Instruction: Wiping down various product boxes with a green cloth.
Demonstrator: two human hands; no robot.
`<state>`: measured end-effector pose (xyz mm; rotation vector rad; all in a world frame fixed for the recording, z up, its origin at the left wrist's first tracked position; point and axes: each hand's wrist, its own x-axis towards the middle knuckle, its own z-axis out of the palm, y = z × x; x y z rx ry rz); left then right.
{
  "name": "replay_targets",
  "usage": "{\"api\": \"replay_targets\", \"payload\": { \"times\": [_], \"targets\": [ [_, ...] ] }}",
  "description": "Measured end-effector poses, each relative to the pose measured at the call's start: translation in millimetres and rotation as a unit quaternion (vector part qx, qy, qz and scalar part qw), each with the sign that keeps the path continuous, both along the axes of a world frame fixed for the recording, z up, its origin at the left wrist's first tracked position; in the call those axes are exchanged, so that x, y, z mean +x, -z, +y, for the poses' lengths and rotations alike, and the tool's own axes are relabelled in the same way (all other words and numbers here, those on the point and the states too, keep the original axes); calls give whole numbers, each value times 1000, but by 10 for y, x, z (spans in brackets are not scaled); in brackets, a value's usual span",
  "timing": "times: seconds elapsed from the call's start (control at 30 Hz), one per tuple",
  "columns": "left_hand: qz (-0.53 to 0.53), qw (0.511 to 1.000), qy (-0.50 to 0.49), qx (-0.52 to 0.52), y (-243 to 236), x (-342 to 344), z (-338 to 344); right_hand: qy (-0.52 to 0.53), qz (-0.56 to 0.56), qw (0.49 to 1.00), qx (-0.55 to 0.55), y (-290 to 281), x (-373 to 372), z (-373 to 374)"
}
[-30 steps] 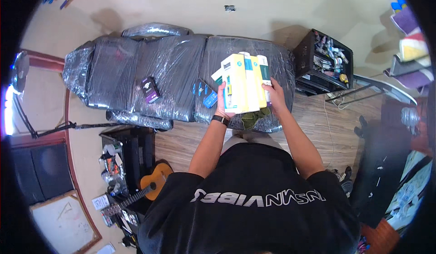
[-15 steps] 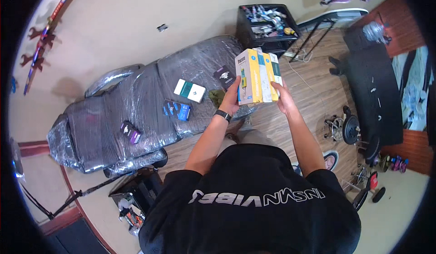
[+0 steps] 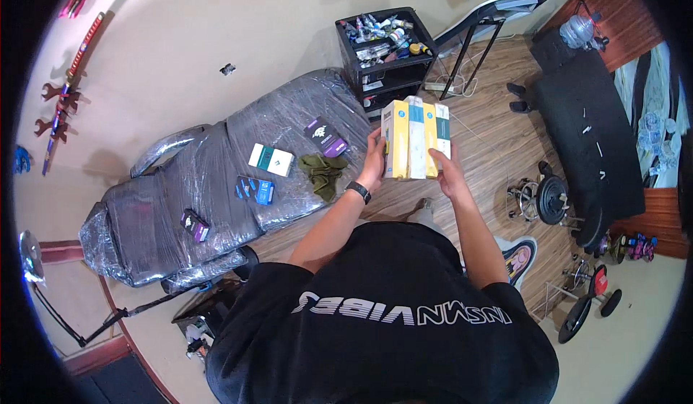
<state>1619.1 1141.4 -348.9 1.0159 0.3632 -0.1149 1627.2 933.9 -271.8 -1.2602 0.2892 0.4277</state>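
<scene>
Held between both hands is a stack of yellow and white cardboard boxes (image 3: 416, 142), pressed side by side in front of my body. My left hand (image 3: 371, 166) closes on the stack's left side, fingers partly hidden behind it. My right hand (image 3: 450, 173) grips the right side, its thumb across the narrow faces. Left of the stack, an olive-green cloth (image 3: 322, 176) lies crumpled on the plastic-wrapped reclining bed (image 3: 238, 144). Around it lie a black and purple box (image 3: 325, 137), a white and green box (image 3: 271, 160), a blue box (image 3: 255, 189) and a smaller purple-black box (image 3: 194, 226).
Just beyond the boxes stands a black tiered cart (image 3: 386, 61) full of bottles and tubes. A black couch (image 3: 592, 140) and a round wheeled stool (image 3: 551, 197) are on the right. A lamp arm (image 3: 105, 324) reaches in at lower left. Slippers (image 3: 518, 98) lie on the wooden floor.
The box stack has come slightly nearer and turned, so its narrow sides face up more. My view has shifted, showing more of the cloth. Both hands keep their hold.
</scene>
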Motion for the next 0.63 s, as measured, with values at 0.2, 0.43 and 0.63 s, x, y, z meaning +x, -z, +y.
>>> {"api": "replay_targets", "payload": {
  "times": [0.2,0.43,0.63],
  "targets": [
    [-45,991,-125,25,306,316,-794,-70,40,994,-70,246,580,-653],
    [19,911,-218,350,674,669,-1108,-116,33,992,-29,503,1285,-981],
    [127,868,-156,453,262,1004,-1177,-129,-15,990,-50,1051,1813,-1054]
  ]
}}
